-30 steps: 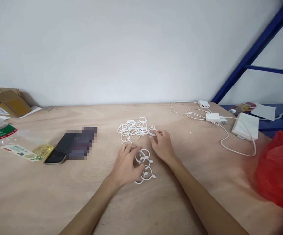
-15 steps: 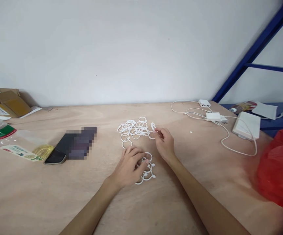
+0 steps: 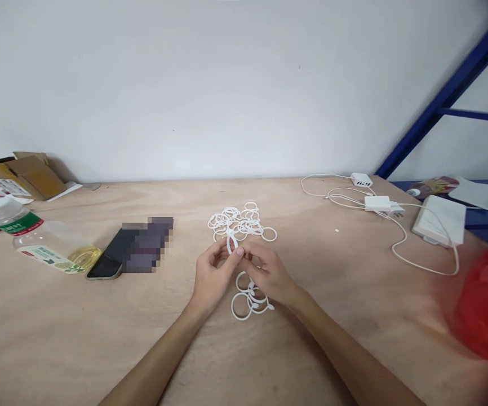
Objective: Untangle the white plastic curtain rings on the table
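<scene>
While both hands meet mid-table, the left hand (image 3: 213, 274) pinches one white ring (image 3: 229, 243) between thumb and fingers, ring on edge, above the table (image 3: 121, 332). Right hand (image 3: 271, 275) is bent in against it, fingertips at the ring's lower edge; those tips are partly hidden, so can't tell if they pinch it too. Pile of rings (image 3: 246, 227) sits just beyond the hands, overlapping. Looser group of rings (image 3: 244, 320) lies nearer the person, partly under the right hand.

For good handling: pinch the rim lightly, since a thin ring would probably flex under a hard squeeze. Turn it with the fingertips rather than the wrists. Leave the tab uncovered so its angle can be read. Elbows wide, forearms off the loose rings.
</scene>
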`<state>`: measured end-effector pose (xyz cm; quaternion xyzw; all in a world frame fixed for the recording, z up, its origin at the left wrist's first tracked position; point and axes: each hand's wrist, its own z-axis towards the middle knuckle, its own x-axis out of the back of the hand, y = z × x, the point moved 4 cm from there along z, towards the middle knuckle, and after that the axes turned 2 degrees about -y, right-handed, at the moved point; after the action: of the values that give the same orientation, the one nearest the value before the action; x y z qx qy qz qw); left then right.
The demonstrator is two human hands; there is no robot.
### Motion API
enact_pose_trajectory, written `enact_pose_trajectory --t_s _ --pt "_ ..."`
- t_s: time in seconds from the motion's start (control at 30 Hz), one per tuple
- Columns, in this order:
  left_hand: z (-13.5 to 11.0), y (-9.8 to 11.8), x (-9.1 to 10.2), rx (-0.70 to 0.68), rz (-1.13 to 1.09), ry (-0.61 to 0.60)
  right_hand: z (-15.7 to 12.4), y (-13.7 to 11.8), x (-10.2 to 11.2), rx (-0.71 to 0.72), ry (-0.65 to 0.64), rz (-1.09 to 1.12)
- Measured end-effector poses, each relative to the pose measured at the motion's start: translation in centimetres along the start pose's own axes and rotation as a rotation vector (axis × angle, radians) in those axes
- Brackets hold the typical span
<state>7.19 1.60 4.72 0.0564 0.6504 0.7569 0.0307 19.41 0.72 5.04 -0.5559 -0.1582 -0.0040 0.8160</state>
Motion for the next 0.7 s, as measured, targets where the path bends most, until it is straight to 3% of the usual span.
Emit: enact_pose_trajectory --t_s 0.23,0.5,0.7 --pt "-0.6 0.4 0.2 -0.133 0.343 -0.014 0.3 1.7 1.5 -0.190 0.248 0.385" --pt "-1.1 0.1 -0.6 -0.227 0.472 -0.093 0.5 1.2 0.3 -0.257 0.072 0.568" --pt "-1.4 -0.3 -0.7 -0.189 0.481 -0.118 0.2 1.9 0.0 -0.345 0.049 0.689"
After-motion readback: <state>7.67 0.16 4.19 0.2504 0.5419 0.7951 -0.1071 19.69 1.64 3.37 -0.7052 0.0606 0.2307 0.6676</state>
